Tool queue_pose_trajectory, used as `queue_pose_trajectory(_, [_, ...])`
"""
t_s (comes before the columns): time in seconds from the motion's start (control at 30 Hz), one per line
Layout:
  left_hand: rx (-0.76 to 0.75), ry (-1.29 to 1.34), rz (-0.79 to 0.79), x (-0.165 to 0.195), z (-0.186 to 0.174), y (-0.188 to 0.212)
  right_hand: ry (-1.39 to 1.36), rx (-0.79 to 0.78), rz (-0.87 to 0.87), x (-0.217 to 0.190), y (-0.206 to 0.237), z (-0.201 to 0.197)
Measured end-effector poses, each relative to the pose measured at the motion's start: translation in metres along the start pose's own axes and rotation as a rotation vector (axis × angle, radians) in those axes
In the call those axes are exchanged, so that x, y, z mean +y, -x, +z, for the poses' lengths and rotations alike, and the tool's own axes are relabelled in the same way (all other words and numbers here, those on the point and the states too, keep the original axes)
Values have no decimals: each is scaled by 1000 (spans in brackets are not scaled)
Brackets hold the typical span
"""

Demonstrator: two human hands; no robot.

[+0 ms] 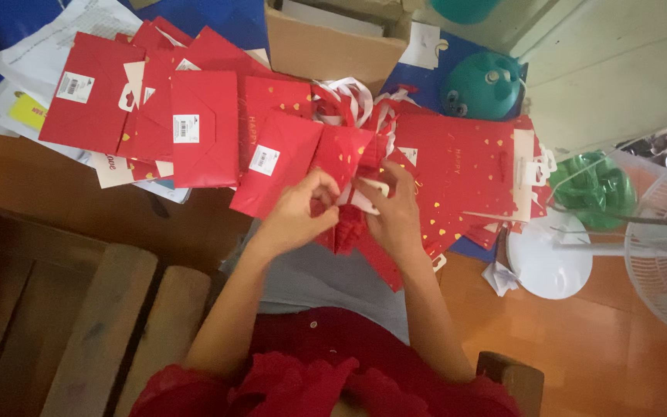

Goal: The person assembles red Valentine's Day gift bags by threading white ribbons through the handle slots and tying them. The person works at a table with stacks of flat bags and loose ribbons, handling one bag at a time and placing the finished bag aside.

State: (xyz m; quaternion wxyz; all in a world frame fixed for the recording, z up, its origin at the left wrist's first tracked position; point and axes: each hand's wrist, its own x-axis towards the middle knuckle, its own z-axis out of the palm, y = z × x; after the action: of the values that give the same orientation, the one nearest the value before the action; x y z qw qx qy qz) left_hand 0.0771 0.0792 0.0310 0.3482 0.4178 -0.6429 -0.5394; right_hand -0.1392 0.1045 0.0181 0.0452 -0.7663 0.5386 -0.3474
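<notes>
Though amid red bags [202, 127], cardboard box [333, 46] beyond.

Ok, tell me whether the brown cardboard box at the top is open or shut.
Open. The cardboard box has its top flaps apart, and white sheets show inside at its upper edge.

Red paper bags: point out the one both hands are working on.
It is the red bag at the centre, pinched between the left hand and right hand; the other bags lie flat in piles, untouched.

Left hand [303, 208] and right hand [391, 212] close together, fingers [326, 185] curled, pinching
</notes>
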Motion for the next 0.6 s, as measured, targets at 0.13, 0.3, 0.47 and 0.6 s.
queue_pose_trajectory(0.13, [13,87,47,20,5,0,115,107,-121,-1,-9,-3])
queue_pose_trajectory(0.3, [447,-163,537,43,11,15,-139,191,151,24,0,4])
queue_pose_trajectory(0.47, [585,-225,803,46,10,15,-922,387,451,66,20,25])
queue_pose_trajectory(0.6, [571,-212,760,28,23,0,-844,260,741,75,27,40])
